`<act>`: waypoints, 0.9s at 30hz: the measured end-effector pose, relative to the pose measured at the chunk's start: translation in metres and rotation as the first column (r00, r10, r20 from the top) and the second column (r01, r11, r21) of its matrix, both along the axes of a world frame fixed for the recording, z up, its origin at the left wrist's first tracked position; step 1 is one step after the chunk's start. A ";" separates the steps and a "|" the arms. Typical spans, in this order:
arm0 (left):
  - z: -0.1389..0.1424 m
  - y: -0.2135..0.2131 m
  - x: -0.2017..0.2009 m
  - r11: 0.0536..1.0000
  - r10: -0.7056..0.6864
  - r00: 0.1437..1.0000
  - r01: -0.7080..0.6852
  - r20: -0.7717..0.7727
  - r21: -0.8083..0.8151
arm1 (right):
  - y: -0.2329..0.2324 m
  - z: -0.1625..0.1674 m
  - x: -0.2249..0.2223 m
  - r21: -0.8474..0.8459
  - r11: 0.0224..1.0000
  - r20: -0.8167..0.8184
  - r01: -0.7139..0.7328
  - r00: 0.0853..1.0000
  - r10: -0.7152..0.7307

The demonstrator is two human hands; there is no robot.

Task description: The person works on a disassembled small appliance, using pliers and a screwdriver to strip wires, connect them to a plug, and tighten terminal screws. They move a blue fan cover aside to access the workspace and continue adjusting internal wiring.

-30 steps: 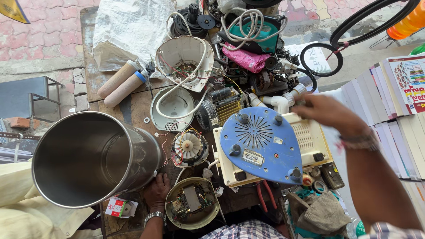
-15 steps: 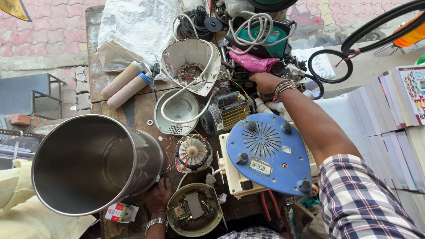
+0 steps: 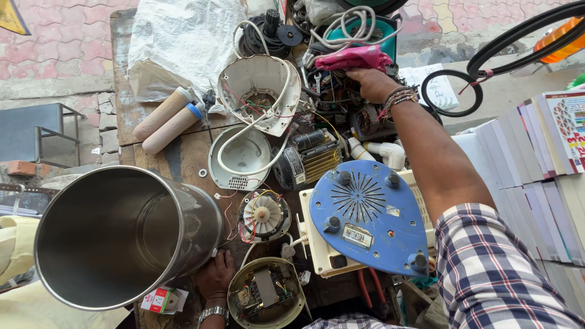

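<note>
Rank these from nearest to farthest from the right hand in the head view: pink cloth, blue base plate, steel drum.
From the right hand:
1. Pink cloth, touching its fingers, at the top.
2. Blue base plate, lower centre.
3. Steel drum, far left.

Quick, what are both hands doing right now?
Left hand: resting open beside the steel pot, holding nothing.
Right hand: closed on the pink cloth.

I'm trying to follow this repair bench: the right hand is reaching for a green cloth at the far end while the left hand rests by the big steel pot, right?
Nearly. The head view shows the cloth is pink, not green. The right hand does reach it at the far end, and the left hand rests by the big steel pot.
</note>
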State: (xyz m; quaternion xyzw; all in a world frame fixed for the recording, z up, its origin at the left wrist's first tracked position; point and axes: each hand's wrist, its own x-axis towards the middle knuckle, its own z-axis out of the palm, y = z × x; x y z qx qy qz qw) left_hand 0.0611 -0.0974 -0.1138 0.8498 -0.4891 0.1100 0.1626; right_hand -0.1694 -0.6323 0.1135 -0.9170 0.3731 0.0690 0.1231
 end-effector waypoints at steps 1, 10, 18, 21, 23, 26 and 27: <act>-0.001 0.001 0.000 1.000 -0.003 1.000 0.004 0.025 -0.020 | -0.001 -0.001 -0.001 -0.013 1.000 0.033 0.001 0.999 -0.001; -0.004 0.001 0.000 1.000 0.000 1.000 0.001 0.011 -0.020 | -0.005 -0.030 0.013 -0.148 0.988 0.111 -0.037 0.992 0.054; -0.011 0.000 0.001 1.000 0.002 1.000 -0.002 0.002 0.027 | -0.002 -0.048 0.036 -0.220 0.960 -0.047 -0.171 0.985 0.165; -0.013 0.000 0.002 0.999 -0.015 1.000 0.016 -0.018 0.030 | -0.005 -0.052 0.042 -0.300 0.936 -0.026 -0.183 0.983 0.184; -0.014 -0.001 0.003 0.999 -0.022 0.999 0.023 -0.028 0.024 | -0.008 -0.057 0.048 -0.260 0.946 -0.162 -0.193 0.975 0.155; -0.014 -0.003 0.003 1.000 -0.026 0.999 0.027 -0.038 0.012 | -0.014 -0.067 0.059 -0.278 0.913 -0.194 -0.299 0.948 0.252; -0.013 -0.003 0.003 1.000 -0.028 0.999 0.028 -0.030 -0.003 | -0.015 -0.069 0.062 -0.248 0.917 -0.058 -0.312 0.950 0.308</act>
